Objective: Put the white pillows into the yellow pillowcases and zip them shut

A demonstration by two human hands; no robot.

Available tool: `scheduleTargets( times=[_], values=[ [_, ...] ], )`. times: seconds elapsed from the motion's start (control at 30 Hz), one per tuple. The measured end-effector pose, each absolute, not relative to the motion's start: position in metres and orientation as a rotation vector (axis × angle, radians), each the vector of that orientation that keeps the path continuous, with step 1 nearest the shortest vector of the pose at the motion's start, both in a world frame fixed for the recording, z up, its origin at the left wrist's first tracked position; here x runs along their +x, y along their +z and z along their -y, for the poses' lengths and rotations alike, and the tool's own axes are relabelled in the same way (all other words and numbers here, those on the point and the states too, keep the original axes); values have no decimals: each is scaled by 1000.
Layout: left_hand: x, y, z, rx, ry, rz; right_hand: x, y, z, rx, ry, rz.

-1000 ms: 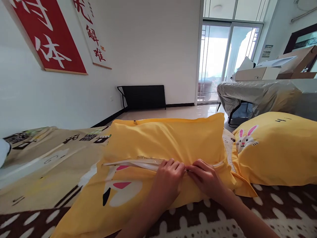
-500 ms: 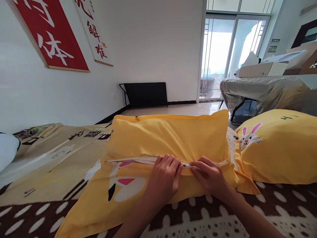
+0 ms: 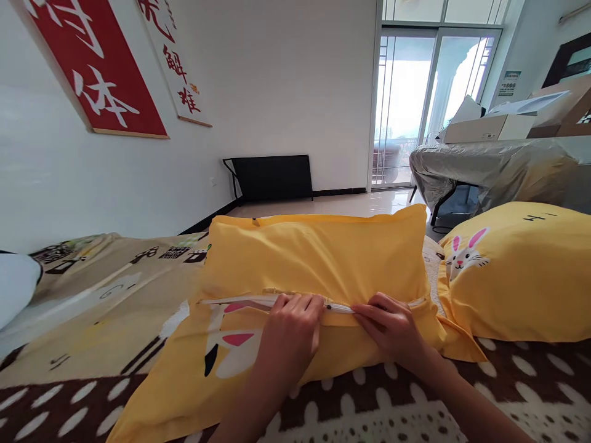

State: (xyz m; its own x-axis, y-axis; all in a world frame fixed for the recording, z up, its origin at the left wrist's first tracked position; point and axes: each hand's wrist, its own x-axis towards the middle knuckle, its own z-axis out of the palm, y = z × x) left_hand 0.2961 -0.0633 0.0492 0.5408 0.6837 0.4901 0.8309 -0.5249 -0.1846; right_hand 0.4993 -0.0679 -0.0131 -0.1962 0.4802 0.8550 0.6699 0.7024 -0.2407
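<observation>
A yellow pillow [image 3: 318, 258] in a rabbit-print case lies across the bed in front of me. A zipper [image 3: 339, 307] runs along its near side, still gaping white toward the left. My left hand [image 3: 289, 335] pinches the zipper pull and the fabric around it, fingers curled. My right hand [image 3: 388, 326] presses and pinches the case at the zipper's right part, fingers closed on the cloth.
A second yellow rabbit pillow [image 3: 517, 274] sits at the right. A beige printed quilt [image 3: 92, 295] lies to the left, a brown dotted sheet [image 3: 508, 381] below. Beyond stand a covered table [image 3: 489, 172] with boxes and a black folded table [image 3: 270, 178] against the wall.
My left hand has slid leftward along the zipper, away from my right hand, which stays in place. A longer stretch of zipper shows between the hands.
</observation>
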Motion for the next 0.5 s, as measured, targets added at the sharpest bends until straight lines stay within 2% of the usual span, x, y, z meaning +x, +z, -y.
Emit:
scheduleTargets(
  times=[0.27,0.5],
  values=[
    [289,57,63,-2657,-669,1147,501,-7,67,-911,-335,1869],
    [286,55,63,-2738,-612,1122,503,-7,67,-978,-437,1905]
  ],
)
